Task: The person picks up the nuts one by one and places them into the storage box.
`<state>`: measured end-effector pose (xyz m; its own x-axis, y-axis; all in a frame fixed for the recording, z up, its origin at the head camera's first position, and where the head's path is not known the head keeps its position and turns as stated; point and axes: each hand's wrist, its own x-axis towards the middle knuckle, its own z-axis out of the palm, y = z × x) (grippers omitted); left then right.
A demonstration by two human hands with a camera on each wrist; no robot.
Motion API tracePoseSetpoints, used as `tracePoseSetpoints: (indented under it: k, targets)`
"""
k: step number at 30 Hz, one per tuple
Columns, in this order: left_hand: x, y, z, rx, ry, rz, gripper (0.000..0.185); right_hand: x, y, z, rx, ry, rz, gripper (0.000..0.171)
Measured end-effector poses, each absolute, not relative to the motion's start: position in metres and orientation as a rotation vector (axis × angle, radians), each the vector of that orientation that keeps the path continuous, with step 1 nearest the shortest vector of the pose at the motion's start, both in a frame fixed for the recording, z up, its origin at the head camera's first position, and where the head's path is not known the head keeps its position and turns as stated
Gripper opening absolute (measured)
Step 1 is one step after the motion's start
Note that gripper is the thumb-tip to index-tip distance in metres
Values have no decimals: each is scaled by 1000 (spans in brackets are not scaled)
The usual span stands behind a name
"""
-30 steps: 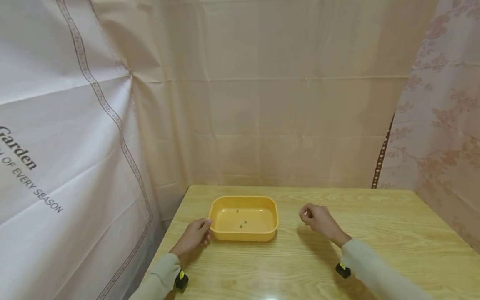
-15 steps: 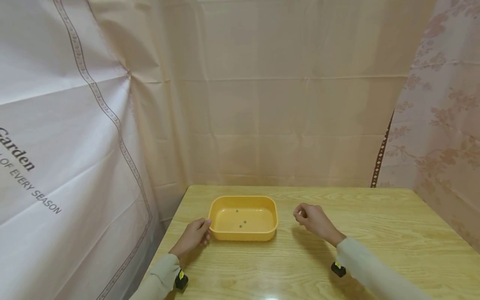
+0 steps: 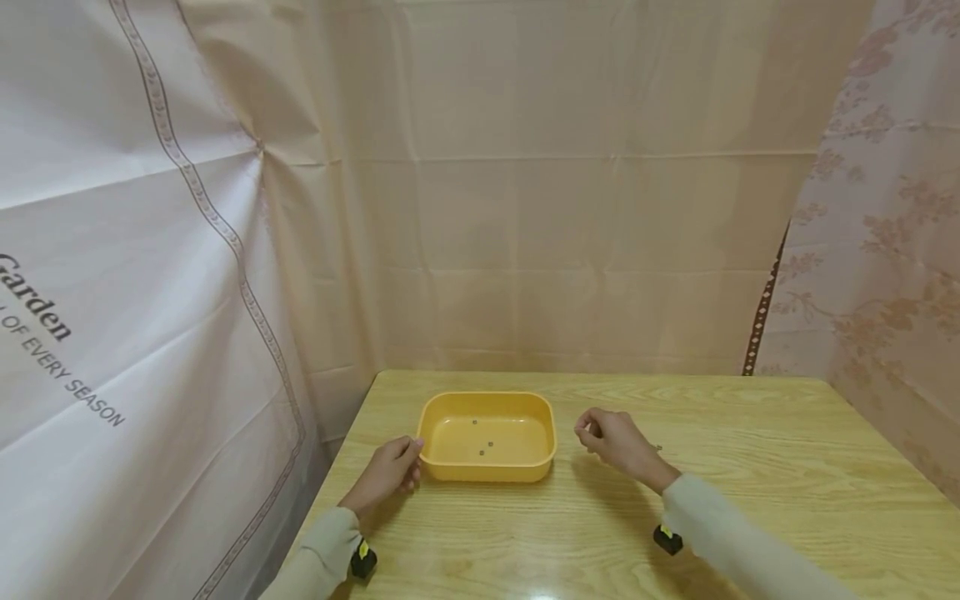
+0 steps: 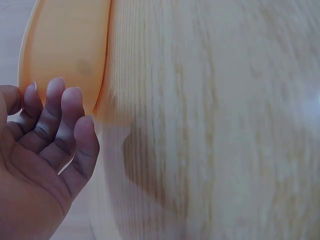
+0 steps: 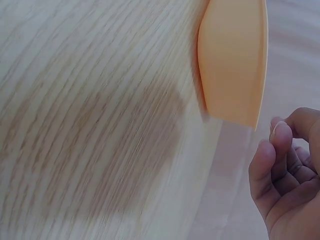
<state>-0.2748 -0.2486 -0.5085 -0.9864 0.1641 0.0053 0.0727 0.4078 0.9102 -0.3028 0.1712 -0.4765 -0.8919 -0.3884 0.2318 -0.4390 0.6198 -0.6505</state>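
A yellow plastic basin point(image 3: 487, 472) stands on the wooden table, with 3 tiny dark square pieces point(image 3: 491, 444) on its floor. At the basin's left end my left hand point(image 3: 386, 473) pinches the rim between thumb and forefinger; in the left wrist view the other fingers of this hand point(image 4: 55, 145) curl loosely beside the wall. My right hand point(image 3: 621, 448) is just right of the basin, apart from it, thumb and forefinger tips together. In the right wrist view those fingertips point(image 5: 282, 132) meet near the basin's end; I cannot tell whether something tiny is between them.
Another tiny dark piece point(image 3: 659, 447) shows on the table right beside my right wrist. Light cloth hangs behind the table point(image 3: 750, 467) and on both sides. A small black device point(image 3: 363, 560) sits under each sleeve cuff.
My right hand has moved left toward the basin, fingertips still together, and the tiny piece by its wrist has come into view. The left hand and basin stay in place.
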Motion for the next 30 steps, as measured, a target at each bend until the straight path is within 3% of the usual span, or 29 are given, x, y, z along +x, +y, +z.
tracePoseSetpoints:
  k: [30]
  targets:
    - [-276, -248, -508, 219, 2544, 1679, 39, -298, 144, -484, 826, -2721, 1087, 3]
